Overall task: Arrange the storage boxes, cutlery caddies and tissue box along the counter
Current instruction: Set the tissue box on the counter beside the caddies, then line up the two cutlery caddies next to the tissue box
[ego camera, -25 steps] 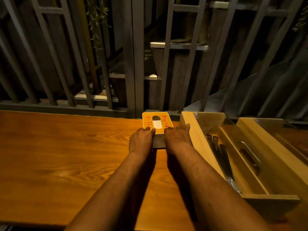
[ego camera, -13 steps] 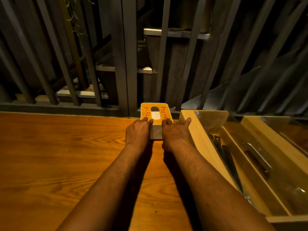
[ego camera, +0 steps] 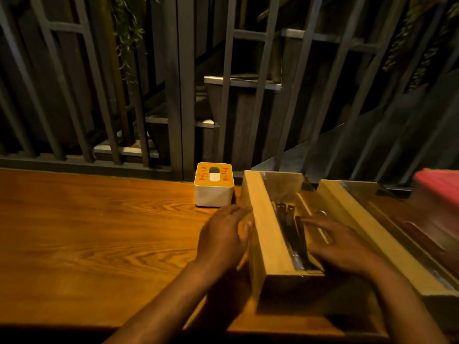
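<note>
While the left hand (ego camera: pixel 224 234) lies flat against the outer left wall of the nearer cutlery caddy (ego camera: pixel 267 232), its fingers (ego camera: pixel 242 214) are stretched forward and held loosely together, the thumb tip resting by the wall's top edge; they press on the wood rather than wrap it. The right hand (ego camera: pixel 340 247) hovers spread over the same caddy's open top, palm down, fingers splayed and pointing toward the far edge of the counter (ego camera: pixel 99 232); motion blur hides whether its fingertips touch the inner divider or the metal handle, so contact there cannot be told. Neither hand encloses anything.

Dark-handled cutlery (ego camera: pixel 290 227) lies lengthwise in the caddy's left compartment, between the two hands. This caddy runs from the counter's near edge toward its far edge, slightly angled. Just beside it on the right, a second wooden caddy (ego camera: pixel 347 219) lies parallel, its long wall close to the first; whether they touch is unclear. A red box (ego camera: pixel 439 184) sits blurred at the far right end of the counter.

Apart from both hands, the tissue box (ego camera: pixel 214 187) stands upright at the far edge of the counter, against the dark railing (ego camera: pixel 185 95), just left of the nearer caddy's far corner. It has white sides, an orange lid with red markings, and an oval slot showing white tissue.
</note>
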Demonstrator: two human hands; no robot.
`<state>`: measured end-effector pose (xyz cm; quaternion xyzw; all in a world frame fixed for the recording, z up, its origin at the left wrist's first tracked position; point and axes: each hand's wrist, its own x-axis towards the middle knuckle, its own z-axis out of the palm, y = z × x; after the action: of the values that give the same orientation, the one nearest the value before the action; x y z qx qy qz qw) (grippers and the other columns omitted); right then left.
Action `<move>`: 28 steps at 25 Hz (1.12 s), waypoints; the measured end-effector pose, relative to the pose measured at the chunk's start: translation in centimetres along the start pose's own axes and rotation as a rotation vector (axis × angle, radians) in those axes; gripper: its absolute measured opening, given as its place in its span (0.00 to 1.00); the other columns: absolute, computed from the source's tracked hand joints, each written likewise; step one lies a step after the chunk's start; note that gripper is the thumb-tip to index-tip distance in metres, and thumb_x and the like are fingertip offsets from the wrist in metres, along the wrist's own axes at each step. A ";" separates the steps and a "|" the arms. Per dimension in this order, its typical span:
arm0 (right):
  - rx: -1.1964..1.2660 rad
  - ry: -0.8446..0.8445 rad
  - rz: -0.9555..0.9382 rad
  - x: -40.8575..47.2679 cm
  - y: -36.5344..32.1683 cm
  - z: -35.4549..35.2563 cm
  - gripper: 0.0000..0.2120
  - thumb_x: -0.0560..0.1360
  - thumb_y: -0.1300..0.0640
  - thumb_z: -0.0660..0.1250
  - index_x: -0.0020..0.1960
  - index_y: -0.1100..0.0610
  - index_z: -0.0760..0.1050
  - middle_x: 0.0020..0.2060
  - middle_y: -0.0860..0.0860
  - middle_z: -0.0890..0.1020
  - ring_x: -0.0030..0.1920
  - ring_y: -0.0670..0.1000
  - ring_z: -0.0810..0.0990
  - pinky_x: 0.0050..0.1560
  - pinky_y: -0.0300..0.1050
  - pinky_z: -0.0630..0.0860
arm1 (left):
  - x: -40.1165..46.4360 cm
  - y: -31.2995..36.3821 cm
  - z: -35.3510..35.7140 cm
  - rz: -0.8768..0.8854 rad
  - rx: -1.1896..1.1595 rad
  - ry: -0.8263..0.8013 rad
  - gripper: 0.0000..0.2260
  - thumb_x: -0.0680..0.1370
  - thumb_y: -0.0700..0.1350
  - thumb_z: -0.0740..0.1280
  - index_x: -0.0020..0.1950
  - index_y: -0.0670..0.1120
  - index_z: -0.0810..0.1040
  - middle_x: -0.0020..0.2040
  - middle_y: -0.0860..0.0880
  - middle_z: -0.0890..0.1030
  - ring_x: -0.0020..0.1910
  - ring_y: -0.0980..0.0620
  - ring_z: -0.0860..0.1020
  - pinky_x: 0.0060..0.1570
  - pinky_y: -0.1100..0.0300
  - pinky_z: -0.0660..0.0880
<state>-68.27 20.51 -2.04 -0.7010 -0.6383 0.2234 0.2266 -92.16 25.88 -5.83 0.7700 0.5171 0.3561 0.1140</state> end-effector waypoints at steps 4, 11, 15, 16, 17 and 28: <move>-0.010 -0.137 -0.082 -4.6 5.2 -2.7 0.43 0.57 0.37 0.75 0.69 0.32 0.62 0.76 0.39 0.54 0.75 0.47 0.56 0.74 0.54 0.60 | -5.1 7.3 3.2 0.027 0.015 -0.050 0.19 0.79 0.58 0.60 0.70 0.61 0.70 0.73 0.56 0.69 0.73 0.55 0.63 0.66 0.60 0.64; -0.215 0.035 -0.243 -4.3 8.2 -0.4 0.42 0.68 0.42 0.73 0.73 0.31 0.50 0.77 0.38 0.46 0.78 0.52 0.42 0.74 0.58 0.54 | -7.8 9.6 5.4 -0.071 0.332 -0.140 0.31 0.74 0.71 0.56 0.75 0.65 0.57 0.79 0.58 0.56 0.78 0.53 0.49 0.64 0.51 0.69; -0.201 0.024 -0.285 -3.8 8.7 -0.2 0.43 0.68 0.41 0.73 0.74 0.33 0.50 0.78 0.39 0.46 0.78 0.52 0.40 0.74 0.60 0.55 | -8.1 10.1 5.7 -0.108 0.397 -0.124 0.31 0.74 0.69 0.58 0.76 0.66 0.56 0.79 0.58 0.55 0.78 0.53 0.48 0.63 0.50 0.71; -0.196 0.022 -0.284 -3.7 8.8 -0.2 0.42 0.68 0.41 0.73 0.74 0.33 0.50 0.77 0.39 0.46 0.78 0.53 0.40 0.74 0.60 0.54 | -8.0 10.2 5.8 -0.104 0.406 -0.118 0.31 0.74 0.70 0.58 0.76 0.66 0.56 0.79 0.58 0.55 0.78 0.53 0.48 0.63 0.50 0.72; -0.189 0.021 -0.283 -3.7 8.9 -0.2 0.42 0.68 0.41 0.73 0.73 0.33 0.51 0.77 0.39 0.46 0.78 0.53 0.40 0.74 0.59 0.54 | -7.9 10.1 5.9 -0.099 0.418 -0.117 0.31 0.74 0.70 0.57 0.76 0.66 0.56 0.79 0.59 0.55 0.78 0.53 0.49 0.62 0.51 0.72; -0.204 0.045 -0.273 0.4 8.0 0.9 0.43 0.67 0.41 0.73 0.74 0.35 0.51 0.78 0.42 0.48 0.78 0.55 0.42 0.75 0.62 0.54 | -4.6 7.4 5.9 -0.099 0.424 -0.120 0.31 0.74 0.70 0.57 0.76 0.65 0.57 0.79 0.57 0.57 0.78 0.51 0.50 0.63 0.51 0.71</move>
<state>-62.41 20.31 -7.62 -0.6320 -0.7416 0.1090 0.1969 -83.93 19.77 -8.05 0.7703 0.6098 0.1868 -0.0025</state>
